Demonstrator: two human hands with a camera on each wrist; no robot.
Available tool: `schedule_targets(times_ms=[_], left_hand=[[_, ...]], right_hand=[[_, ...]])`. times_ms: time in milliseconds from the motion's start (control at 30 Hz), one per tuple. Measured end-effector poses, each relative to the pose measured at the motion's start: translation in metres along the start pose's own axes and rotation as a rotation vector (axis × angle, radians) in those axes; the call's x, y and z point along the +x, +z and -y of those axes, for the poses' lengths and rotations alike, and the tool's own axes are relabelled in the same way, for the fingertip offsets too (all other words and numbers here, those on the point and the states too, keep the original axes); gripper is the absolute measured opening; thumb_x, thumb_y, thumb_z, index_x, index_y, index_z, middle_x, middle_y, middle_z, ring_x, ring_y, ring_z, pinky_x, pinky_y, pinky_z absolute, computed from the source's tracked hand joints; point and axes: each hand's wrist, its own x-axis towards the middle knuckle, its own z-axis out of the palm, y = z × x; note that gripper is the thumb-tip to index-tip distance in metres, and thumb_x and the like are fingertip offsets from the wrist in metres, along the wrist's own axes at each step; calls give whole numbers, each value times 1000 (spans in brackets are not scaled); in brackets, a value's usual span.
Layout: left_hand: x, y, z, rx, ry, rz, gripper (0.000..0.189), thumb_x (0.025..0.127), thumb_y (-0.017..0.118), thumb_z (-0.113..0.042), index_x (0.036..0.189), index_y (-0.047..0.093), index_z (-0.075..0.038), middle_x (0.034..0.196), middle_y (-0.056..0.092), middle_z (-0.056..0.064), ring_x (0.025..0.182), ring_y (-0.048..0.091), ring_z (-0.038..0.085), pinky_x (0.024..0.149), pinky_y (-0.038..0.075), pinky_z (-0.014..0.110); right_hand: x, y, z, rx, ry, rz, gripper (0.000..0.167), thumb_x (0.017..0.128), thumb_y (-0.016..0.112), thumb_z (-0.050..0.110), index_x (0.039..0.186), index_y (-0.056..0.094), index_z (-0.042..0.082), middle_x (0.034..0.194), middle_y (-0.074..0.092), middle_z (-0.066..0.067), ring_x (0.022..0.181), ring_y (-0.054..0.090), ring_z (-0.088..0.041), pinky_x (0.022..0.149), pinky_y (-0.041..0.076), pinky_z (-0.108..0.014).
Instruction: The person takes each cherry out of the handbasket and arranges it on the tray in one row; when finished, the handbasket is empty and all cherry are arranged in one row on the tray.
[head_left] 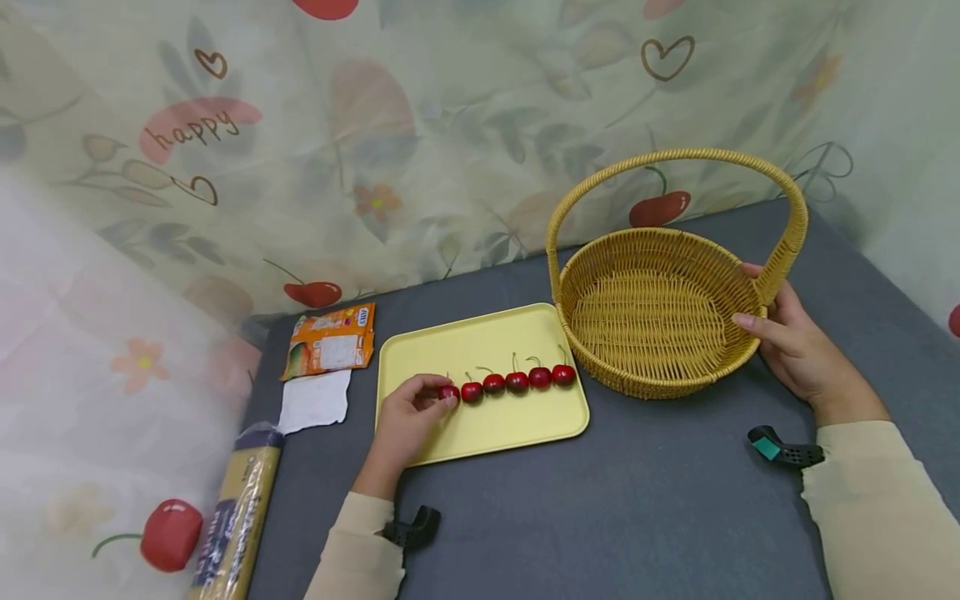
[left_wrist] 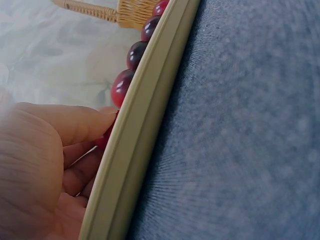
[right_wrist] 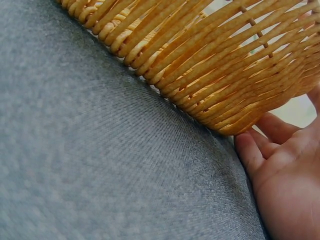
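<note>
On a yellow tray (head_left: 465, 343), several dark red cherries (head_left: 517, 382) with stems lie in a slanting row. My left hand (head_left: 405, 423) pinches the leftmost cherry (head_left: 449, 393) between thumb and fingers. In the left wrist view, that cherry (left_wrist: 106, 137) is partly hidden behind the thumb and the tray's edge (left_wrist: 135, 145). To the right stands a wicker basket (head_left: 637, 385) with a tall arched handle, nothing inside it. My right hand (head_left: 801, 354) grips its right side near the handle's foot, thumb over the rim. In the right wrist view, fingertips (right_wrist: 247, 145) touch the basket's lower wall (right_wrist: 200, 75).
An orange snack packet (head_left: 333, 337) and a white paper piece (head_left: 315, 402) lie left of the tray. A plastic-wrapped roll (head_left: 238, 517) sits at the table's left edge. A printed curtain (head_left: 450, 167) hangs behind the grey table (head_left: 600, 500).
</note>
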Motion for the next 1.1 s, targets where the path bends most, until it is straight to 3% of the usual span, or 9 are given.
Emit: schedule_targets(times_ms=[400,600,733,800,867,967,1033,1100], left_hand=[[-3,2,0,-9,30,4,23,97,84,-6,119,79,-7,115,74,6,100,66,23,86,52,28],[-2,2,0,-24,59,-24,22,98,83,-8,120,79,-7,112,74,7,100,68,25,85,52,30],[-1,3,-3,9,106,-82,20,101,80,-12,121,79,-7,117,72,5,101,69,24,86,55,36],[-1,2,-7,32,131,-115,20,102,79,-13,122,79,-7,119,71,4,102,70,25,85,56,40],[0,0,-12,48,151,-140,21,103,78,-14,123,78,-6,121,71,3,102,71,25,83,56,42],[1,-8,-22,77,172,-148,22,104,77,-15,124,78,-5,122,70,4,103,71,25,81,55,44],[1,-16,-30,99,182,-143,22,105,76,-16,125,77,-7,124,69,6,104,70,25,80,55,44],[3,-25,-39,126,191,-131,21,106,75,-17,125,77,-8,125,69,6,105,69,25,81,54,45]], right_hand=[[-1,-2,-1,17,-19,12,63,110,44,-13,166,30,12,161,36,-9,140,47,-16,103,43,-25],[-2,-1,1,25,-42,-67,59,110,47,-11,165,38,9,157,43,-9,136,50,-16,100,45,-24],[-3,3,7,45,-124,-232,45,112,52,-6,156,50,2,143,57,-12,121,61,-17,90,52,-22],[-3,7,14,59,-183,-364,38,111,58,-2,149,57,-2,135,62,-16,114,65,-20,86,54,-23],[-2,11,23,-2,-241,-507,34,110,64,3,143,61,-2,131,64,-17,113,66,-22,87,54,-24],[-3,18,44,-257,-294,-725,32,109,67,12,139,65,0,127,69,-13,112,68,-21,90,51,-25],[-5,26,63,-491,-277,-858,32,112,64,20,140,67,6,128,70,-5,114,67,-15,96,46,-25],[-9,37,83,-695,-274,-938,30,115,57,24,141,68,13,129,70,6,117,65,-9,103,42,-25]])
